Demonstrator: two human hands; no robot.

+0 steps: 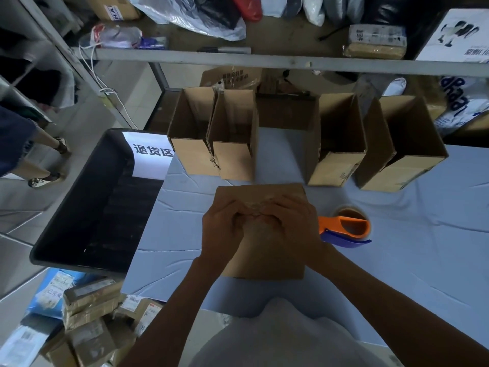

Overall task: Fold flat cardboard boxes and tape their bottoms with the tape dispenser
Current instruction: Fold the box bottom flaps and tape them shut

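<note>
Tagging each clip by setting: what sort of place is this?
Probably a warehouse packing or returns station: metal shelving loaded with bagged goods, a row of open cardboard boxes on the table, and a black bin whose sign reads returns area.

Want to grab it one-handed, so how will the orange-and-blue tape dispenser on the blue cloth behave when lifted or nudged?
The orange-and-blue plastic tape dispenser probably lifts easily: its open orange loop gives a handhold. It lies flat on the blue cloth, so rolling seems unlikely. The body looks rigid.
</note>
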